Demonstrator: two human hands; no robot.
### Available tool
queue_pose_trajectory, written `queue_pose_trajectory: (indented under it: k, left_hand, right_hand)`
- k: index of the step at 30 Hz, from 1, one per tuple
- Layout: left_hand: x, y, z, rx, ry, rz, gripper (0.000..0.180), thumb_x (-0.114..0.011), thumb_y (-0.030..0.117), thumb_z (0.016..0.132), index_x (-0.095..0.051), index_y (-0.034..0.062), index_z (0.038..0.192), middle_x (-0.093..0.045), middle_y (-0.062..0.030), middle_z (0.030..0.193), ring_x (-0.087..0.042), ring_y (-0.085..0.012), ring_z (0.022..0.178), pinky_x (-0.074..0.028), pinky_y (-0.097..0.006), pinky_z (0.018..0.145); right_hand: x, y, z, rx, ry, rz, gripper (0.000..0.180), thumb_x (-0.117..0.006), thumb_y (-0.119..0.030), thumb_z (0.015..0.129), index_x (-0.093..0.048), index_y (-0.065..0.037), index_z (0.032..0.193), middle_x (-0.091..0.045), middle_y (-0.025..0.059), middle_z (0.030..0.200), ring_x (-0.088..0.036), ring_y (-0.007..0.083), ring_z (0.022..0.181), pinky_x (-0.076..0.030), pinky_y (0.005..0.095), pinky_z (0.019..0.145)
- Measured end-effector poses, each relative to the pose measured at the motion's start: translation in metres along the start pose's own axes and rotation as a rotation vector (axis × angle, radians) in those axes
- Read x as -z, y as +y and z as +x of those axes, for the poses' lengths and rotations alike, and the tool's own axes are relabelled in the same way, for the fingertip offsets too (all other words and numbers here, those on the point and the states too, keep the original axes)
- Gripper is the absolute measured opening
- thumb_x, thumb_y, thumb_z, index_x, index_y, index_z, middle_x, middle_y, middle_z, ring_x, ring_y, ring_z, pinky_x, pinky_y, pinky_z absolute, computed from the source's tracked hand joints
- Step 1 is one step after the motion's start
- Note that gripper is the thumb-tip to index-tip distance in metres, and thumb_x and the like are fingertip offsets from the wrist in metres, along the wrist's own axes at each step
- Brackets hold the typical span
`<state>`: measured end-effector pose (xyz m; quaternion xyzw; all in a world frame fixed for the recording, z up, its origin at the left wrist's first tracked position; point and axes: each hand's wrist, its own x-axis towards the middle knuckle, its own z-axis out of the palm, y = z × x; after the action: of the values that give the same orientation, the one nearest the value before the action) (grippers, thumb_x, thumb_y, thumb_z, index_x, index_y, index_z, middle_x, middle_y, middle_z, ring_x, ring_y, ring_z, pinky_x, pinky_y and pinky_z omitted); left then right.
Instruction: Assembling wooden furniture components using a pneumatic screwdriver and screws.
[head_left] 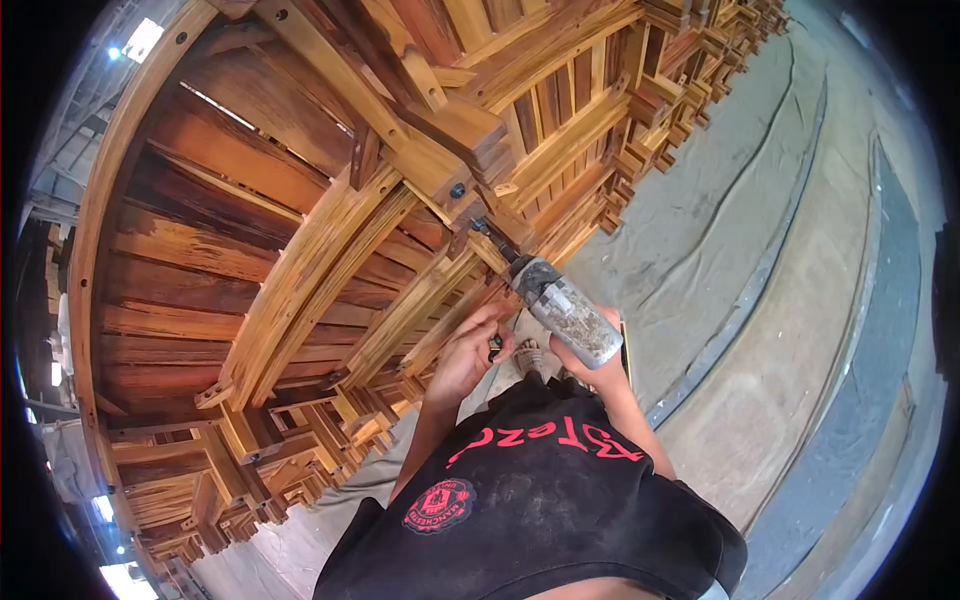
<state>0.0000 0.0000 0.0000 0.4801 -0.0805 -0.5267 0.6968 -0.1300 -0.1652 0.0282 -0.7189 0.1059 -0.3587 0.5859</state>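
Note:
My right hand [590, 362] is wrapped round a worn grey power driver [568, 312], its grip partly hidden under the tool's body. The driver's dark bit end reaches a wooden block joint [470, 208] on the slatted wooden furniture piece [210, 235]. Just above the bit, a dark bolt head [458, 190] sits in the same joint. Lower and to the left, my left hand [462, 362] is closed, its fingers curled round small dark pieces [496, 346] that look like bolts or screws, though too small to be sure.
Curved and straight wooden rails [300, 290] cross the slats in front of me. More wooden furniture [650, 100] stands in a row to the far right and lower left. Grey sheeting [700, 230] with folds covers the floor on the right. My sandalled foot [530, 350] shows below.

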Motion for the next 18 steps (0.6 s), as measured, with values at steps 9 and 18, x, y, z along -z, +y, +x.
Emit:
queue_pose_trajectory:
  k: [9,18]
  left_hand:
    - [0.022,0.048,0.038,-0.266,0.391,-0.080,0.045,-0.035,0.003,0.095,-0.036,0.0053,0.139,-0.029,0.0041,0.061,-0.030,-0.0079,0.051,-0.028,-0.026,0.048]
    - [0.016,0.078,0.084,-0.539,0.339,-0.275,0.035,-0.037,0.004,0.096,-0.038,0.0172,0.127,-0.035,0.0020,0.064,-0.033,-0.0097,0.053,-0.028,-0.025,0.048]
  right_hand:
    - [0.001,0.002,-0.003,-0.014,0.023,0.003,0.018,-0.065,-0.001,0.064,-0.064,0.000,0.082,-0.062,0.0096,0.068,-0.059,0.0231,0.057,-0.047,0.0318,0.059]
    - [-0.003,-0.002,-0.005,0.021,0.020,-0.107,0.016,-0.067,-0.003,0.064,-0.064,-0.005,0.080,-0.062,0.0071,0.069,-0.058,0.0287,0.060,-0.045,0.0369,0.060]
